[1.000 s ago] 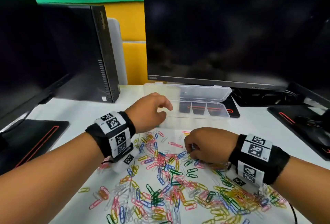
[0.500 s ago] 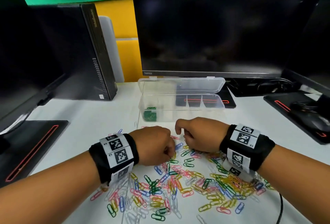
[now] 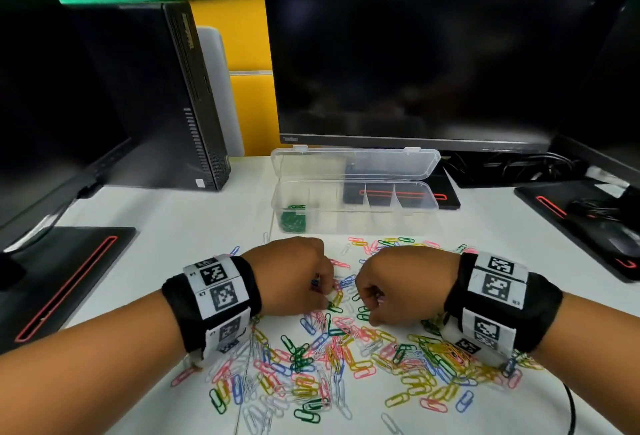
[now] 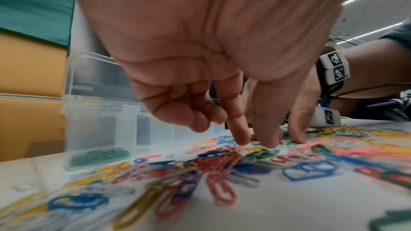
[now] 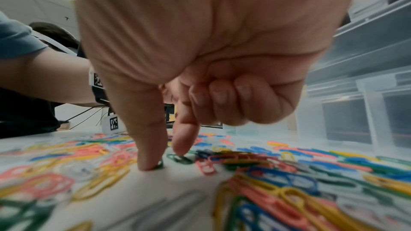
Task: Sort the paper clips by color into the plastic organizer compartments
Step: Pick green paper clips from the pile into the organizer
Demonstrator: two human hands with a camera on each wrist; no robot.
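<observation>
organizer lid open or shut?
Open. The organizer has its lid hinged back behind it, with green clips lying uncovered in the leftmost compartment.

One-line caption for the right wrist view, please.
Right hand presses thumb and index finger onto green paper clips amid a multicoloured pile.

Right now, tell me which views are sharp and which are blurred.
Head view: mostly sharp, edges bent by the wide lens, monitor dark. Left wrist view: left hand and paper clips smeared by motion blur. Right wrist view: right hand fairly clear, the nearest clips soft.
</observation>
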